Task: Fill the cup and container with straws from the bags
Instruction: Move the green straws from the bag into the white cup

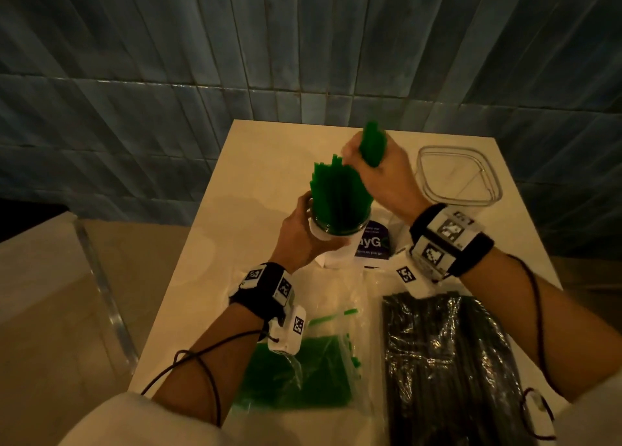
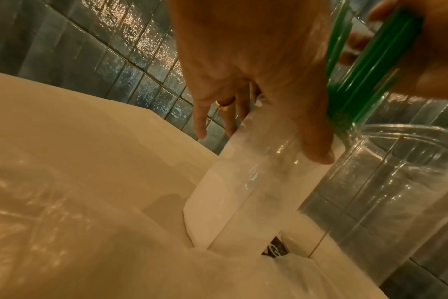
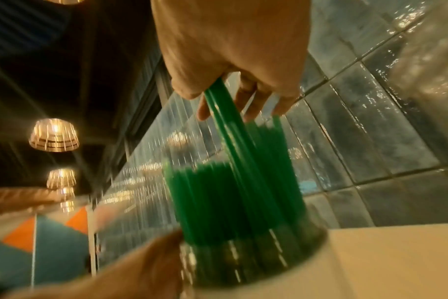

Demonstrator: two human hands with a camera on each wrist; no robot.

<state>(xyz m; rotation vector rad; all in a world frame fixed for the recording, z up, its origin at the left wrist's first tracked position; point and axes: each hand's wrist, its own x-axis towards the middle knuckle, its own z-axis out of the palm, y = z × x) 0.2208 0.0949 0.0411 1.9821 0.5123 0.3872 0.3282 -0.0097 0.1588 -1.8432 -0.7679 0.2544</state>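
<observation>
My left hand (image 1: 299,225) grips a clear cup (image 1: 336,240) standing on the white table (image 1: 266,163). The cup is packed with upright green straws (image 1: 340,196). Just above and right of them, my right hand (image 1: 383,176) holds a small bundle of green straws (image 1: 372,146) with its lower ends among those in the cup. In the right wrist view that bundle (image 3: 223,113) slants down from my fingers (image 3: 253,101) into the cup's straws (image 3: 230,202). In the left wrist view my thumb (image 2: 317,145) lies on the cup's wall (image 2: 256,182). An empty clear container (image 1: 454,176) sits at the far right.
A clear bag of green straws (image 1: 296,371) lies open on the near table edge. A bag of black straws (image 1: 447,361) lies to its right, under my right forearm. A purple-labelled white packet (image 1: 372,243) sits behind the cup. A blue tiled wall stands beyond the table.
</observation>
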